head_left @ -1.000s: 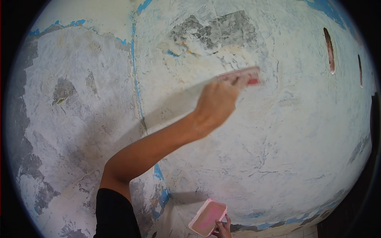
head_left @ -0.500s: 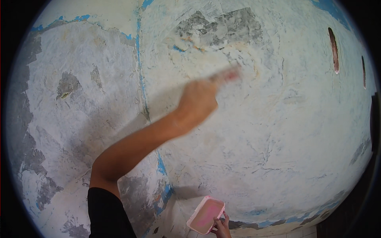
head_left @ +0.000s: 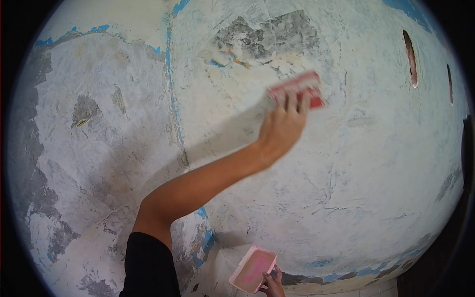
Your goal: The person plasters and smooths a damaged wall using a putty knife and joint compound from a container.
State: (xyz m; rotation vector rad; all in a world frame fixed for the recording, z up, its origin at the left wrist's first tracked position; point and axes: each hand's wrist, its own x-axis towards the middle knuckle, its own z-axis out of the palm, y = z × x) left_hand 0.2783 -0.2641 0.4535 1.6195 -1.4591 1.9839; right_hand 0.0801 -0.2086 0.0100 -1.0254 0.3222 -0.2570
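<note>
The red scraper [head_left: 298, 82] lies tilted against or close to the right wall [head_left: 366, 163], its upper edge just below a rough dark grey patch [head_left: 292, 38]; exact contact along that edge cannot be told. Open plaster spreads to its right as far as the slots and below it down to the flaking lower border, while to its left the wall runs to the corner line [head_left: 174, 106], edged with chipped blue paint. The left hand [head_left: 282, 131] has its grip closed on the scraper, fingers laid over the red face, the arm in a black sleeve [head_left: 148, 265] crossing in front of the corner. Low down, the right hand [head_left: 272, 284] has its grip closed on the right side of a pink container [head_left: 242, 265], tipped so that its pinkish contents show, well apart from the scraper. Both walls are patchy, whitish and scuffed; pale tiles [head_left: 366, 292] show along the bottom. Counted: two hands, one scraper, one container, two walls, two narrow upright slots, one nearer [head_left: 410, 59] and one farther right [head_left: 450, 85], and two small grey patches high on the left wall [head_left: 74, 163].
</note>
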